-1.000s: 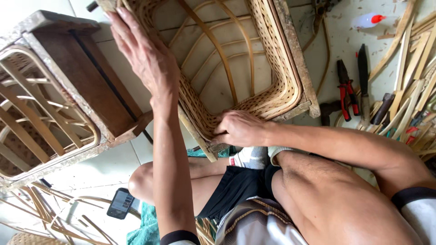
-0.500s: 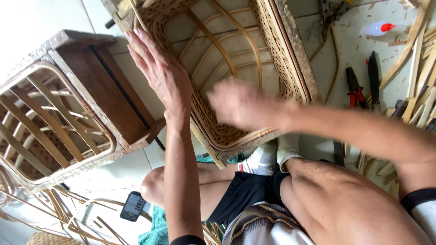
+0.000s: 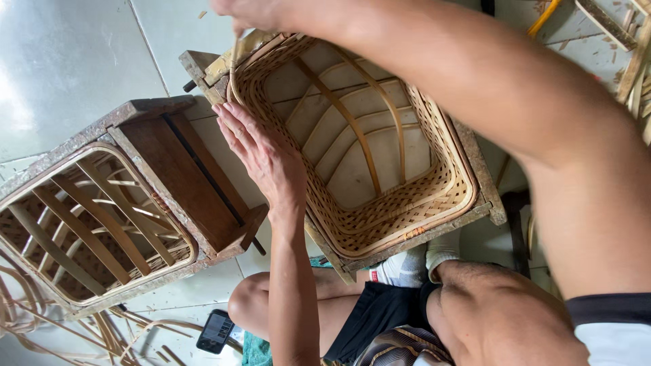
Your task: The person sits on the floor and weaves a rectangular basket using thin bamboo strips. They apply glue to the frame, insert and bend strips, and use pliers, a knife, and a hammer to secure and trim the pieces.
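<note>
A woven rattan basket (image 3: pixel 380 227) sits in a rectangular wooden frame (image 3: pixel 485 196) on the tiled floor, its open side facing me. My left hand (image 3: pixel 261 152) lies flat with fingers spread against the basket's left rim. My right hand (image 3: pixel 244 10) reaches across to the far left corner at the top edge of the view. It pinches a thin cane strip (image 3: pixel 234 64) that curves down into that corner. Most of the right hand's fingers are cut off by the frame edge.
A second wooden frame (image 3: pixel 169 169) with an unfinished basket of bare ribs (image 3: pixel 88 224) stands at the left. Loose cane strips (image 3: pixel 41 325) lie at the bottom left. A dark phone (image 3: pixel 217 330) rests by my knee. My socked foot (image 3: pixel 407 268) touches the near frame edge.
My right hand left the basket's near edge and swept up across it to the far left corner, where it holds a cane strip. My left hand stayed on the left rim.
</note>
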Demonstrator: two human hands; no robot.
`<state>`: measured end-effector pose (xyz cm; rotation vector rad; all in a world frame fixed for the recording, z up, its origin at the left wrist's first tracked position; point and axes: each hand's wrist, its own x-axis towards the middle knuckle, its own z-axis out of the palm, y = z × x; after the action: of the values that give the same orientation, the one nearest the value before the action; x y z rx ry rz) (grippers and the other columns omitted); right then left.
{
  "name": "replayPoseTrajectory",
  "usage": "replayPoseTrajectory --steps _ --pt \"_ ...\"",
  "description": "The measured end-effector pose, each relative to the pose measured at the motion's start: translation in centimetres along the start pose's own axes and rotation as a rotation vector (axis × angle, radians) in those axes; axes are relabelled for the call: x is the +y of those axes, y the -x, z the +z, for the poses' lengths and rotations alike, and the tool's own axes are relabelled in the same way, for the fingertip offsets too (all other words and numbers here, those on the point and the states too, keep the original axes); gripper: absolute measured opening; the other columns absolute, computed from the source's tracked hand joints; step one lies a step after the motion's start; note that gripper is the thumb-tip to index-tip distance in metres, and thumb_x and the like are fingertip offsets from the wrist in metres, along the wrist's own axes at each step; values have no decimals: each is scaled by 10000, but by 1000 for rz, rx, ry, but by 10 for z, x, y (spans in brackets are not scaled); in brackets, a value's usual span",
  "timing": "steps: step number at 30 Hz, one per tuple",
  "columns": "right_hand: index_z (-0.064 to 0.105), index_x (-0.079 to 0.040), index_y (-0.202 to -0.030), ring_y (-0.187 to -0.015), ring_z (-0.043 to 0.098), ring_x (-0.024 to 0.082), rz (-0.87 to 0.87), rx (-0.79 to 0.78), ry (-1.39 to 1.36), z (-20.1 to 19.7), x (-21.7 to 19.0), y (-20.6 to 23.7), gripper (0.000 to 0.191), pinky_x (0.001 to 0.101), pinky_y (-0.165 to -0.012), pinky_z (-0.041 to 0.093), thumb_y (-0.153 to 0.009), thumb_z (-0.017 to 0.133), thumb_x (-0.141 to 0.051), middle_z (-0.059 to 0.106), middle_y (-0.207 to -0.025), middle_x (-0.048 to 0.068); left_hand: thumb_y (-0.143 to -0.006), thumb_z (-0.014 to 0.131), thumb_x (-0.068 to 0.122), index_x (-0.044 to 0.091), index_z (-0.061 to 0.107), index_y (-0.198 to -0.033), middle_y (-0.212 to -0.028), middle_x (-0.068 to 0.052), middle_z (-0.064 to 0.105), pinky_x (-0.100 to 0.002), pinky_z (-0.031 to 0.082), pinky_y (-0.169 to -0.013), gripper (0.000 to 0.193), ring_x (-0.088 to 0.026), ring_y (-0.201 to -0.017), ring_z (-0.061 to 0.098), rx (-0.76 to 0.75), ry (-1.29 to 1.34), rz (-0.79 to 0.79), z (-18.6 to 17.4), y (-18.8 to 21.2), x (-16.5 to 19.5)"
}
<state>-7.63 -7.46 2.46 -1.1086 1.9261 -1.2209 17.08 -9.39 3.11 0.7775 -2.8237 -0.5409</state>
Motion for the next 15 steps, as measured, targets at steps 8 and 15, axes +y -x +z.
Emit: replayPoseTrajectory --steps 8,15 --pt "667 -58 -930 -728 624 130 -464 295 905 25 19 93 228 271 -577 514 -1078 714 -224 674 -895 76 -1011 565 112 -135 117 -1589 -1570 -412 249 -506 446 -1138 772 -507 -1389 395 63 98 -120 1 -4 0" --pt "655 -102 -861 -795 589 99 -578 439 1009 42 49 68 201 256 -680 517 -1040 711 -172 638 -873 12 -1013 684 398 -69 438 -1462 -795 -144 769 -327 616 -512 694 -190 -524 675 62 83 -272 10 -38 -43"
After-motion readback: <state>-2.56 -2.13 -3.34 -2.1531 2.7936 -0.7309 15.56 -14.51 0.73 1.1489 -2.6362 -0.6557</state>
